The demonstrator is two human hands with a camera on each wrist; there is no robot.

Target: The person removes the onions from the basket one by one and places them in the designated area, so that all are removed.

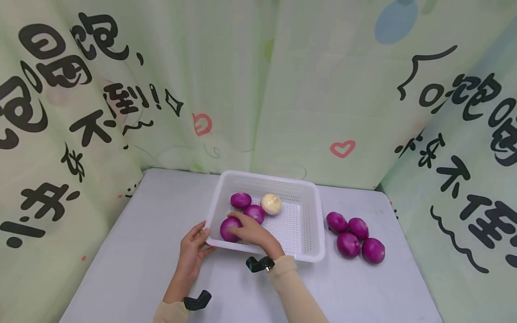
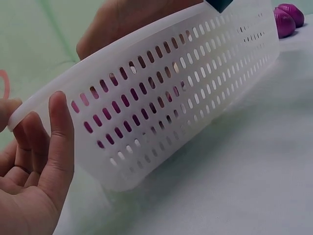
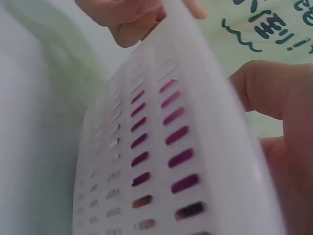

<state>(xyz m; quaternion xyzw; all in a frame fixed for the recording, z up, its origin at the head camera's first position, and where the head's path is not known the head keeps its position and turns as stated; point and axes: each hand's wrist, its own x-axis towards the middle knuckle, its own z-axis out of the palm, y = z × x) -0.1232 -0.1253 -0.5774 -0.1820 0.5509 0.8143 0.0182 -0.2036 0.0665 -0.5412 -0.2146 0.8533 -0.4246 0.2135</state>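
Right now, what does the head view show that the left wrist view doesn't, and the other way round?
Only the head view shows the right hand on a purple onion inside the basket, plus a pale onion. Only the left wrist view shows the slotted side wall up close. Both show the left hand at the basket's corner and purple onions on the table.

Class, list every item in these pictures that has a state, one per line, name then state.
Basket: upright on table, holding four onions.
Near purple onion: in basket, under right hand.
Pale onion: in basket, untouched.
Four purple onions: on table, outside basket.
Left hand: open, fingers at basket's corner.
Right hand: grip curled round near purple onion.
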